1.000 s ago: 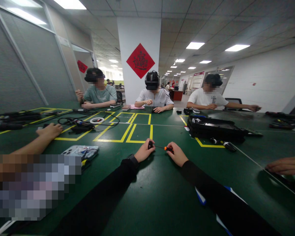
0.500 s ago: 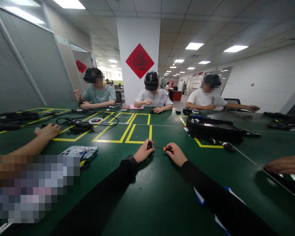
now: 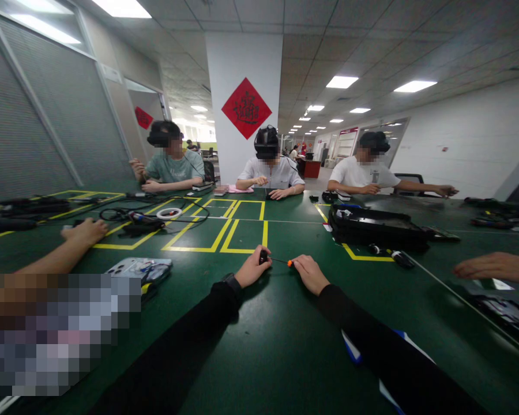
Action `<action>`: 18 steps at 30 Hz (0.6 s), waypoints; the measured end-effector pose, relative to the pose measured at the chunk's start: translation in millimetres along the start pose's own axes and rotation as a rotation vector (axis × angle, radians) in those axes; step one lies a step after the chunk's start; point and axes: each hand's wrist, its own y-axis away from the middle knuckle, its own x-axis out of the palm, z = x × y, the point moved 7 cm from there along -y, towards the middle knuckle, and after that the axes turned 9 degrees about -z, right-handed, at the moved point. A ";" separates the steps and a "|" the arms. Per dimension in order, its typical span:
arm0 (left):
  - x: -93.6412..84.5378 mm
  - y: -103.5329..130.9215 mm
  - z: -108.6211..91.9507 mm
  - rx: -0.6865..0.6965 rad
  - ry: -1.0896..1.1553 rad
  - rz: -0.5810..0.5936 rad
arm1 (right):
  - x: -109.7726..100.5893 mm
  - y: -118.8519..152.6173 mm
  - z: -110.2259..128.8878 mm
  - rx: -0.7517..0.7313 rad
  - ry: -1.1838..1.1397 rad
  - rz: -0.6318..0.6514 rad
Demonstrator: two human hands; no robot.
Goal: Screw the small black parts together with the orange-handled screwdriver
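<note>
Near the middle of the green table [image 3: 259,346], my left hand [image 3: 252,268] is closed round a small black object [image 3: 263,255]. My right hand [image 3: 310,273] is closed on the handle of a screwdriver [image 3: 290,263], with only its orange front part showing past the fingers. The thin shaft runs from the orange part towards the black object. Where the tip meets the object is too small to make out. Both hands are held just over the tabletop, a short way apart.
An open black case [image 3: 376,227] lies at the right, beside a black and white device [image 3: 402,259]. Cables and a white ring [image 3: 169,213] lie at the left, behind a clear-cased item [image 3: 140,268]. Other people's hands [image 3: 86,230] [image 3: 497,268] reach in from both sides.
My right hand's fingers now cover more of the screwdriver's handle. The other person's hand at the right has lifted and moved left, showing more of the device below it.
</note>
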 end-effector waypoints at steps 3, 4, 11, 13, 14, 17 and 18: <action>-0.4 0.1 -0.7 0.003 -0.002 0.000 | 0.9 -0.1 -0.9 -0.013 -0.012 -0.001; -0.3 0.1 -0.7 0.003 0.002 0.002 | 0.5 -0.1 -0.5 -0.018 -0.020 -0.003; 0.7 0.1 -0.3 0.000 0.018 0.008 | -9.5 0.9 7.9 -0.037 -0.085 -0.052; 0.0 -0.1 -0.2 0.002 0.008 -0.004 | -9.3 1.7 9.8 -0.043 -0.091 -0.044; -0.2 -0.2 0.0 0.004 0.003 -0.008 | -8.6 2.0 10.0 -0.040 -0.093 -0.040; -0.6 -0.4 0.5 0.013 -0.002 -0.015 | -6.1 2.0 6.8 -0.003 -0.086 -0.040; -0.4 -0.5 0.8 0.016 0.002 -0.013 | -5.2 1.6 5.1 0.014 -0.081 -0.039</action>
